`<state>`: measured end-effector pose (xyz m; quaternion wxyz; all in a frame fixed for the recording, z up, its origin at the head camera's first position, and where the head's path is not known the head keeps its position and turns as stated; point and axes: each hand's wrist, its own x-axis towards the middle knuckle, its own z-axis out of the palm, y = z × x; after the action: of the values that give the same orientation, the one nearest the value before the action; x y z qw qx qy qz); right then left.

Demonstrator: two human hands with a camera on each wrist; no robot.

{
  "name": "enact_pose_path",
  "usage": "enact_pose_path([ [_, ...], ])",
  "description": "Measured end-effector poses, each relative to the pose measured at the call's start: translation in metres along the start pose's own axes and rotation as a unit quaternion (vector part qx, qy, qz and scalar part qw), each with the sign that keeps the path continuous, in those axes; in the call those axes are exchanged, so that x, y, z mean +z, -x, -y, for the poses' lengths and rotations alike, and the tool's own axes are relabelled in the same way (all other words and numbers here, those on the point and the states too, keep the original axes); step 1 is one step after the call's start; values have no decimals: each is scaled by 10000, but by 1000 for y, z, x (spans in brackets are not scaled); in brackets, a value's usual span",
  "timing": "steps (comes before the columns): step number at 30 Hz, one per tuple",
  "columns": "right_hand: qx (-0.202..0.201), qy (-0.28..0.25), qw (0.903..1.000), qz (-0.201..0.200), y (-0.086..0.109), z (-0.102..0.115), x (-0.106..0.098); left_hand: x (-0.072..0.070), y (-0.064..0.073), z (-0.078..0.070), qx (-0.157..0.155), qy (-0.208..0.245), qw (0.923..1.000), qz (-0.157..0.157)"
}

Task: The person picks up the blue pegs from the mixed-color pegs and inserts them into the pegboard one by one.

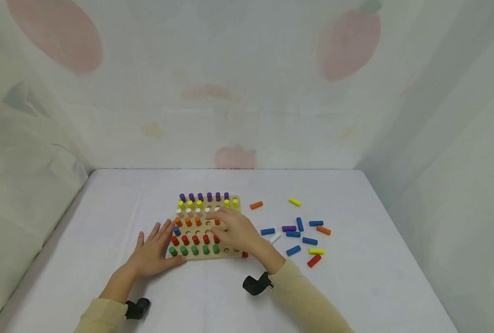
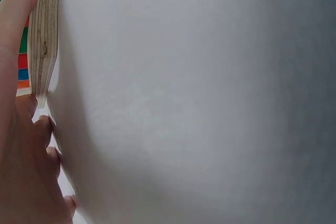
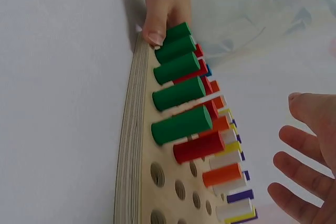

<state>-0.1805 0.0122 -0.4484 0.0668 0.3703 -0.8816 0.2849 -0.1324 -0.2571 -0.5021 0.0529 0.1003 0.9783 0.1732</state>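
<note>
A wooden pegboard point(image 1: 205, 257) stands on the table with coloured pegs upright in rows: purple at the back, then yellow, white, orange, a single blue peg point(image 1: 176, 230), red, and green at the front. My left hand point(image 1: 150, 255) rests against the board's left side, its fingers straight and spread, the thumb on the front left corner. Over the right half of the board hovers my right hand point(image 1: 239, 230), covering some holes in the head view. Its fingers point(image 3: 302, 174) are apart with nothing between them in the right wrist view. Round holes point(image 3: 157, 174) show beside the front green peg point(image 3: 181, 125).
Loose pegs lie scattered right of the board: several blue ones point(image 1: 310, 241), a purple point(image 1: 289, 228), a white point(image 1: 275, 238), orange point(image 1: 256, 205), yellow point(image 1: 294, 202) and red point(image 1: 314, 261). Another red peg point(image 1: 245, 254) lies by the board's front right corner. Printed curtains surround the table.
</note>
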Motion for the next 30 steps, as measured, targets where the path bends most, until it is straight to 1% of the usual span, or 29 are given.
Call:
enact_pose_path([
  [3, 79, -127, 9998, -96, 6, -7, -3, 0, 0, 0, 1, 8, 10000, -1],
  [10, 399, -489, 9975, -324, 21, -23, -13, 1, 0, 0, 23, -3, 10000, -7],
  [13, 441, -607, 9961, -468, 29, -31, -16, 2, 0, 1, 22, -12, 10000, -8],
  [19, 565, -632, 9939, -701, 43, -48, -18, 3, 0, 2, 11, -9, 10000, 2],
  [24, 730, -596, 9922, -814, 56, -62, -17, 2, 0, 2, 1, 3, 10000, -2],
  [30, 786, -485, 9910, -972, 68, -77, -18, 3, -1, 3, 4, 6, 10000, -13],
])
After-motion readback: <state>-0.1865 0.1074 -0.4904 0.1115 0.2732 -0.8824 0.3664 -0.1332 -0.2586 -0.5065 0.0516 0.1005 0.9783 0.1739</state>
